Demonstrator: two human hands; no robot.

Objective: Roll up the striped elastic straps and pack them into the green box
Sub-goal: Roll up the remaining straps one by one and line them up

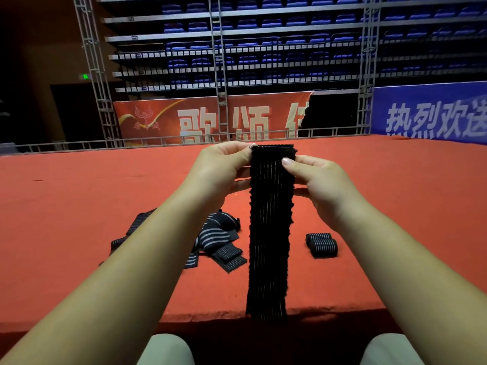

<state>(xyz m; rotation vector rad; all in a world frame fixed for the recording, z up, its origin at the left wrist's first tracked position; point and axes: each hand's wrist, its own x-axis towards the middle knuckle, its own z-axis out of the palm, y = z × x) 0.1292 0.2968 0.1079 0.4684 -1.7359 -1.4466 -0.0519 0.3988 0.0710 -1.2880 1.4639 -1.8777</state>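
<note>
I've got the stage [79, 196] filling the middle of my view, red cloth right across, its near edge running low in the picture. Behind it, tiers of blue seats [271, 22] climb into the dark, with a grey truss [92, 75] standing at the left. A red banner [210, 117] hangs beyond the far edge and a blue banner [432, 114] sits by the far right corner. At the bottom, two knees [166, 349] in pale trousers.

Now the strap [268, 233]: black with thin pale stripes, held up in the air over the stage. It hangs straight down, and its lower end drops past the near edge. The top end shows as a darker band; I can't tell whether it's folded over.

To its left, a pile [218, 241] of loose straps lies tangled on the cloth towards the near edge, partly hidden behind the left forearm.

On to the left hand [218, 167]: thumb and fingers pinch the strap's top left corner. The right hand [316, 185] has its thumb pressed on the strap's front just below the top and its fingers curled behind, gripping the right side.

Right of the hanging strap, two rolls [322, 245], wound tight, lie on their sides touching each other. They sit towards the near edge, well apart from the pile.
</note>
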